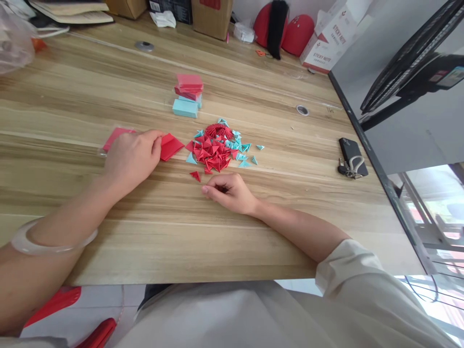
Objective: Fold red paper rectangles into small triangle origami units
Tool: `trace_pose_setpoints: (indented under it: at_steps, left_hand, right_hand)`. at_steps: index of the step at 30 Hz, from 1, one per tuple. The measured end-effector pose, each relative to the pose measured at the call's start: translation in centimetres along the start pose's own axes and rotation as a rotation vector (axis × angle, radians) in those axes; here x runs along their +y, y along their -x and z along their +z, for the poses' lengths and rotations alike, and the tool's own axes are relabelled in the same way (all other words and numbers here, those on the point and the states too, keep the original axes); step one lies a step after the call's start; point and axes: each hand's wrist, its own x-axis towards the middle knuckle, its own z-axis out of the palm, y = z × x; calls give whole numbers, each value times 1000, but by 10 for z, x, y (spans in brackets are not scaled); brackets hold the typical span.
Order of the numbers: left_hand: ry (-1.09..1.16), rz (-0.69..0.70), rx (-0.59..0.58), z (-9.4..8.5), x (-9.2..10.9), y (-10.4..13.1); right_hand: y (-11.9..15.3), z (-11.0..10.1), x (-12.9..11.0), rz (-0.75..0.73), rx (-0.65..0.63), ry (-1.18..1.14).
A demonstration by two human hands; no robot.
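While the left hand (132,155) bends over red paper (171,147), its grip hidden from me, the loosely closed right hand (232,194) rests near folded triangles (213,155) and a red ring (219,130); stacked sheets (185,108) seem yet unfolded.

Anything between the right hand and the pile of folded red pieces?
Nothing visible blocks it: only bare tabletop separates the right hand from the near edge of the pile of folded red pieces. One loose red triangle lies off to the left, just beyond the thumb tip.
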Motion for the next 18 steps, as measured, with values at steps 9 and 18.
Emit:
trace_pose_setpoints:
  at_steps: [9,18]
  left_hand:
    - [-9,48,33,-1,-3,-2]
    - [230,1,59,-7,2,0]
  right_hand:
    - [0,0,1,9,-9,8]
    - [1,1,0,8,1,9]
